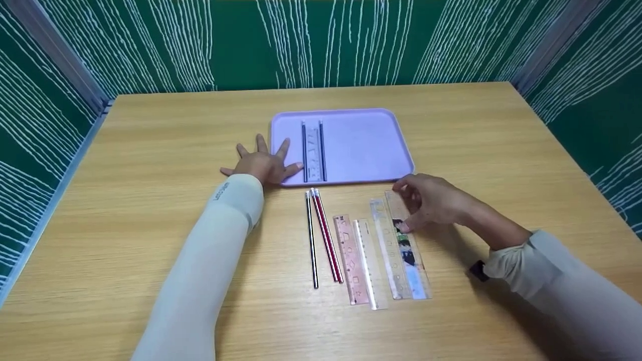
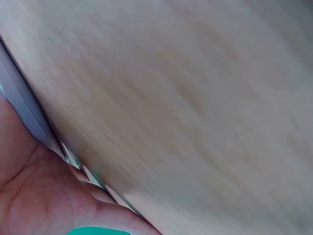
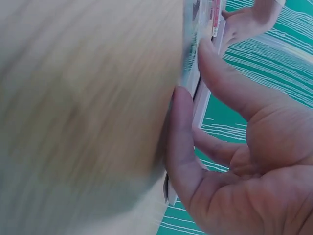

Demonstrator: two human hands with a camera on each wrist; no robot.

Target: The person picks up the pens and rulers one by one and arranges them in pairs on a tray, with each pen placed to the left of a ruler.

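My left hand (image 1: 258, 165) lies with fingers spread over the left rim of the purple tray (image 1: 358, 150), its thumb beside a dark pencil (image 1: 304, 150). In the tray a clear stencil ruler (image 1: 313, 153) lies between that pencil and another dark pencil (image 1: 322, 150). My right hand (image 1: 434, 198) holds the upper part of a clear ruler with a cartoon picture (image 1: 407, 255), thumb on its face and index finger at its top end. The right wrist view shows the thumb and index finger (image 3: 182, 127) at the ruler's edge.
Left of the picture ruler lie a clear ruler with cut-out shapes (image 1: 388, 250), a plain clear ruler (image 1: 370, 265) and a pink stencil ruler (image 1: 351, 260). Two red pencils (image 1: 328, 240) and one dark striped pencil (image 1: 312, 245) lie further left on the wooden table (image 1: 150, 200).
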